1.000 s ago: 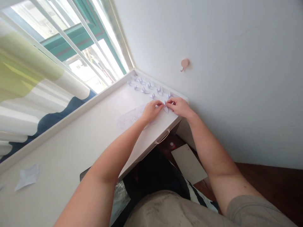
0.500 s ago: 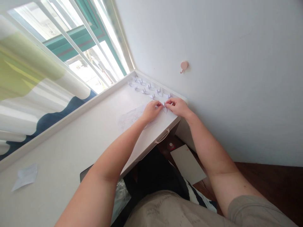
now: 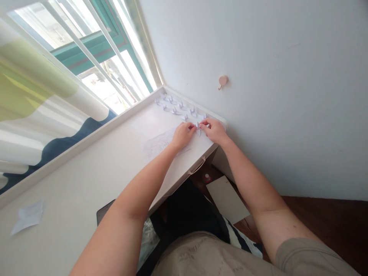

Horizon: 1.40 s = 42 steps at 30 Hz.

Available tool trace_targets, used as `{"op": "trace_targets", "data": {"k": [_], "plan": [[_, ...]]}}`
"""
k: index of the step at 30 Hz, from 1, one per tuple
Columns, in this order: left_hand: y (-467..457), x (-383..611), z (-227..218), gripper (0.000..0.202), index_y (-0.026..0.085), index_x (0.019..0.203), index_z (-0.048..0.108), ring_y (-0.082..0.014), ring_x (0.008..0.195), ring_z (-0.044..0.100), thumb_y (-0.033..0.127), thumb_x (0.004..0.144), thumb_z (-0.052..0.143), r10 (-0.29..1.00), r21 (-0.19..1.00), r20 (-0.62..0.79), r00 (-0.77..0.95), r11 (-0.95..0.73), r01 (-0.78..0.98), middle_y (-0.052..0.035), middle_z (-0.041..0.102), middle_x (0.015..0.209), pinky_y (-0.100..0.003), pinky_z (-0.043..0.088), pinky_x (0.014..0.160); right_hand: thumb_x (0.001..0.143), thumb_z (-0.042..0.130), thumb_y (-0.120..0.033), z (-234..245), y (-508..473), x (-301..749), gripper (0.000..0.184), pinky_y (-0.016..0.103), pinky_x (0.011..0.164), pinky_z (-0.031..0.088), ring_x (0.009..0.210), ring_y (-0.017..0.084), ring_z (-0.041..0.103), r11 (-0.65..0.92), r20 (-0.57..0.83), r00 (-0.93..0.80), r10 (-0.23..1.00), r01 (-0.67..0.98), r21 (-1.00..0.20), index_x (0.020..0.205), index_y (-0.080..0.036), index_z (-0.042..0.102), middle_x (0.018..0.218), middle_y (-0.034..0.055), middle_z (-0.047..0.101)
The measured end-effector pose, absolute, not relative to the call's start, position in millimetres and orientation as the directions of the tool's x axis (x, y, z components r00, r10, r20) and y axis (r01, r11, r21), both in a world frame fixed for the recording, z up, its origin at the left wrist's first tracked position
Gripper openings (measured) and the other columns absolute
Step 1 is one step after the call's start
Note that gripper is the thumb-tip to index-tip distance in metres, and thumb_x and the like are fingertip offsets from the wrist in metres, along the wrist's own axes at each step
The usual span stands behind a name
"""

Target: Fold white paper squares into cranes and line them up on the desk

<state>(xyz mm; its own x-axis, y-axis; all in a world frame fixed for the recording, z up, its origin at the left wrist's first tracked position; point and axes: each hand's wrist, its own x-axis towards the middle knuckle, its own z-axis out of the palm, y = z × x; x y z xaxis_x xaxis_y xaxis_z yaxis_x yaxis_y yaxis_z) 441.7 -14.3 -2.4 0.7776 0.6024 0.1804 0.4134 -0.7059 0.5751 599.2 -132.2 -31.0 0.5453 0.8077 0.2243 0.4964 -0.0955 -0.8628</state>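
Near the right end of the white desk (image 3: 115, 153), a small folded white paper piece (image 3: 198, 130) is pinched between my two hands. My left hand (image 3: 184, 134) has its fingertips closed on the piece's left side. From the right, my right hand (image 3: 213, 129) grips it between thumb and fingers. Just beyond my hands, several similar folded paper pieces (image 3: 181, 105) stand in rows along the desk's back corner. A sheet of paper with writing (image 3: 156, 145) lies flat beside my left hand and is partly hidden by my left forearm.
A loose white paper (image 3: 27, 217) lies at the desk's far left. A dark flat device (image 3: 104, 211) shows partly behind my left arm. The raised desk rim meets the wall (image 3: 273, 96), which bears a pink hook (image 3: 223, 81). Below is a drawer handle (image 3: 197, 166).
Both hands have stayed at the same spot with small finger adjustments on the folded paper piece. The right hand has shifted very slightly left.
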Motion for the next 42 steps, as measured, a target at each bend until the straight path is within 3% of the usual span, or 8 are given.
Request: {"op": "trace_targets", "data": {"k": [4, 10, 16, 20, 25, 28, 37, 42], "plan": [[-18, 446, 2, 0.020, 0.021, 0.106, 0.083, -0.0281, 0.113, 0.075, 0.025, 0.106, 0.064, 0.648, 0.587, 0.144, 0.748, -0.664, 0.463, -0.0097, 0.086, 0.114, -0.041, 0.055, 0.107, 0.093, 0.071, -0.032, -32, -130, 597, 0.027, 0.036, 0.077, 0.056, 0.072, 0.021, 0.070, -0.156, 0.220, 0.593, 0.774, 0.516, -0.843, 0.117, -0.022, 0.080, 0.105, 0.0058, 0.085], [-17, 455, 7, 0.017, 0.019, 0.104, 0.083, -0.0254, 0.103, 0.077, 0.025, 0.104, 0.066, 0.683, 0.638, 0.123, 0.720, -0.610, 0.469, -0.0096, 0.086, 0.109, -0.038, 0.056, 0.099, 0.089, 0.070, -0.021, -30, -135, 586, 0.034, 0.038, 0.079, 0.058, 0.064, 0.019, 0.068, -0.170, 0.316, 0.638, 0.702, 0.581, -0.796, 0.123, -0.020, 0.078, 0.112, 0.0079, 0.086], [-16, 457, 13, 0.013, 0.018, 0.100, 0.081, -0.0246, 0.098, 0.076, 0.023, 0.098, 0.069, 0.663, 0.638, 0.111, 0.740, -0.618, 0.458, -0.0094, 0.085, 0.107, -0.038, 0.056, 0.097, 0.085, 0.072, -0.016, -35, -139, 589, 0.020, 0.040, 0.086, 0.059, 0.079, 0.024, 0.073, -0.088, 0.405, 0.556, 0.726, 0.659, -0.747, 0.102, -0.022, 0.079, 0.106, 0.0076, 0.083], [-9, 439, 22, 0.023, 0.018, 0.107, 0.081, -0.0251, 0.101, 0.075, 0.015, 0.093, 0.063, 0.654, 0.615, 0.146, 0.742, -0.648, 0.450, -0.0084, 0.084, 0.107, -0.039, 0.057, 0.101, 0.089, 0.067, -0.015, -41, -139, 593, 0.014, 0.042, 0.092, 0.058, 0.085, 0.026, 0.072, -0.077, 0.434, 0.545, 0.717, 0.682, -0.728, 0.090, -0.024, 0.078, 0.094, 0.0065, 0.080], [-1, 409, 30, 0.028, 0.017, 0.112, 0.081, -0.0252, 0.102, 0.076, 0.014, 0.092, 0.061, 0.641, 0.623, 0.102, 0.761, -0.638, 0.453, -0.0086, 0.084, 0.109, -0.040, 0.059, 0.101, 0.095, 0.064, -0.017, -47, -139, 590, 0.018, 0.043, 0.093, 0.058, 0.091, 0.027, 0.071, -0.109, 0.458, 0.585, 0.669, 0.687, -0.719, 0.096, -0.021, 0.082, 0.100, 0.0098, 0.079], [-4, 401, 28, 0.028, 0.018, 0.113, 0.082, -0.0253, 0.102, 0.077, 0.014, 0.094, 0.061, 0.619, 0.627, 0.072, 0.782, -0.638, 0.447, -0.0088, 0.085, 0.110, -0.040, 0.060, 0.102, 0.097, 0.068, -0.022, -48, -138, 588, 0.021, 0.047, 0.100, 0.058, 0.100, 0.031, 0.070, -0.132, 0.446, 0.532, 0.720, 0.736, -0.664, 0.107, -0.019, 0.087, 0.107, 0.0135, 0.078], [-11, 389, 28, 0.026, 0.017, 0.114, 0.082, -0.0253, 0.107, 0.079, 0.015, 0.097, 0.061, 0.575, 0.642, 0.085, 0.813, -0.656, 0.397, -0.0100, 0.086, 0.116, -0.040, 0.061, 0.106, 0.100, 0.061, -0.020, -45, -145, 585, 0.030, 0.055, 0.107, 0.055, 0.107, 0.036, 0.065, -0.226, 0.402, 0.487, 0.775, 0.808, -0.545, 0.102, -0.022, 0.091, 0.109, 0.0150, 0.078], [-1, 360, 42, 0.024, 0.018, 0.112, 0.082, -0.0238, 0.108, 0.079, 0.016, 0.098, 0.063, 0.612, 0.683, 0.142, 0.778, -0.629, 0.371, -0.0089, 0.087, 0.114, -0.039, 0.061, 0.107, 0.105, 0.056, -0.019, -26, -138, 551, 0.034, 0.054, 0.105, 0.055, 0.110, 0.036, 0.064, -0.153, 0.520, 0.432, 0.737, 0.856, -0.494, 0.109, -0.020, 0.090, 0.110, 0.0167, 0.075]]}}
